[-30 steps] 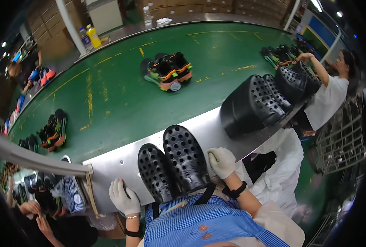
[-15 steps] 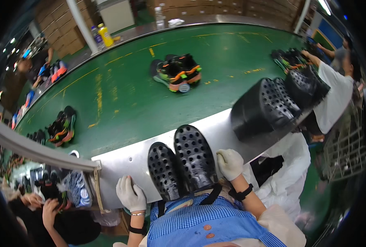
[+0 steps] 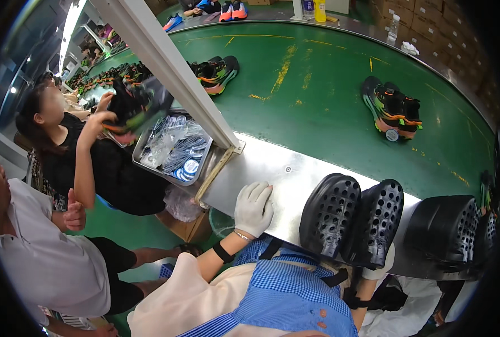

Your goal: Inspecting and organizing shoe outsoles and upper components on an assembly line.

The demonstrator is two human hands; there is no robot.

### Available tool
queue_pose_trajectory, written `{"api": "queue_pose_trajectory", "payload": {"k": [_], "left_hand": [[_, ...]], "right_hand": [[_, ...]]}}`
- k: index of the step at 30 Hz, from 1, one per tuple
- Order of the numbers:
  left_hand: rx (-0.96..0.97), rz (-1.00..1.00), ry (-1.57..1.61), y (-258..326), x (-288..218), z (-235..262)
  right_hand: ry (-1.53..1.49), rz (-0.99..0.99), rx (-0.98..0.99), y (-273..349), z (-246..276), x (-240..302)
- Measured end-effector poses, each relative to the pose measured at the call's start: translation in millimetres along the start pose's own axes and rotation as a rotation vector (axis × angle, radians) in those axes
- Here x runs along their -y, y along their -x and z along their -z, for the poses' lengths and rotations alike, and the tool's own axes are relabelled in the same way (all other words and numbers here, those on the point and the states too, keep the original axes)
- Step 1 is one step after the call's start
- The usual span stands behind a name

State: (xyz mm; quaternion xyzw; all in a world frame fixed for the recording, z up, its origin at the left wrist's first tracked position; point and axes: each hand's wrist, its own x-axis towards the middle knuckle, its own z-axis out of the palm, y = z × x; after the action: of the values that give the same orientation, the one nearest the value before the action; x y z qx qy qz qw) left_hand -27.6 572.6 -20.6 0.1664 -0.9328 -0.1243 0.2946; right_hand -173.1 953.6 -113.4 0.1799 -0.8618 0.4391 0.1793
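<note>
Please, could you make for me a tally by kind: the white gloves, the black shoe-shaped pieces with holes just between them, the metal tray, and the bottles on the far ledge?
White gloves: 2, the right one partly hidden
Black pieces: 2
Metal tray: 1
Bottles: 3, one yellow, one purple, one clear
Total: 8

Your left hand (image 3: 254, 209) lies by the metal ledge's (image 3: 269, 160) near edge.
Your right hand (image 3: 389, 263), half hidden, perhaps touches the perforated black block (image 3: 377, 224).
</note>
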Motion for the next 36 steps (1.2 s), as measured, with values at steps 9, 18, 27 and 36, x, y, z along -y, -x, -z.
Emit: {"api": "queue_pose_trajectory", "payload": {"k": [9, 18, 27, 36], "left_hand": [[0.094, -0.031, 0.032, -10, -5, -5], [0.259, -0.102, -0.228, -19, 9, -39], [0.466, -0.076, -0.394, -40, -10, -59], [0.539, -0.026, -0.113, -36, -38, -36]], "right_hand": [[0.228, -0.114, 0.002, 13, 9, 1], [0.352, -0.152, 0.142, -39, 14, 86], [0.369, -0.168, 0.138, -34, 20, 84], [0.359, -0.138, 0.095, -32, 19, 80]]}}
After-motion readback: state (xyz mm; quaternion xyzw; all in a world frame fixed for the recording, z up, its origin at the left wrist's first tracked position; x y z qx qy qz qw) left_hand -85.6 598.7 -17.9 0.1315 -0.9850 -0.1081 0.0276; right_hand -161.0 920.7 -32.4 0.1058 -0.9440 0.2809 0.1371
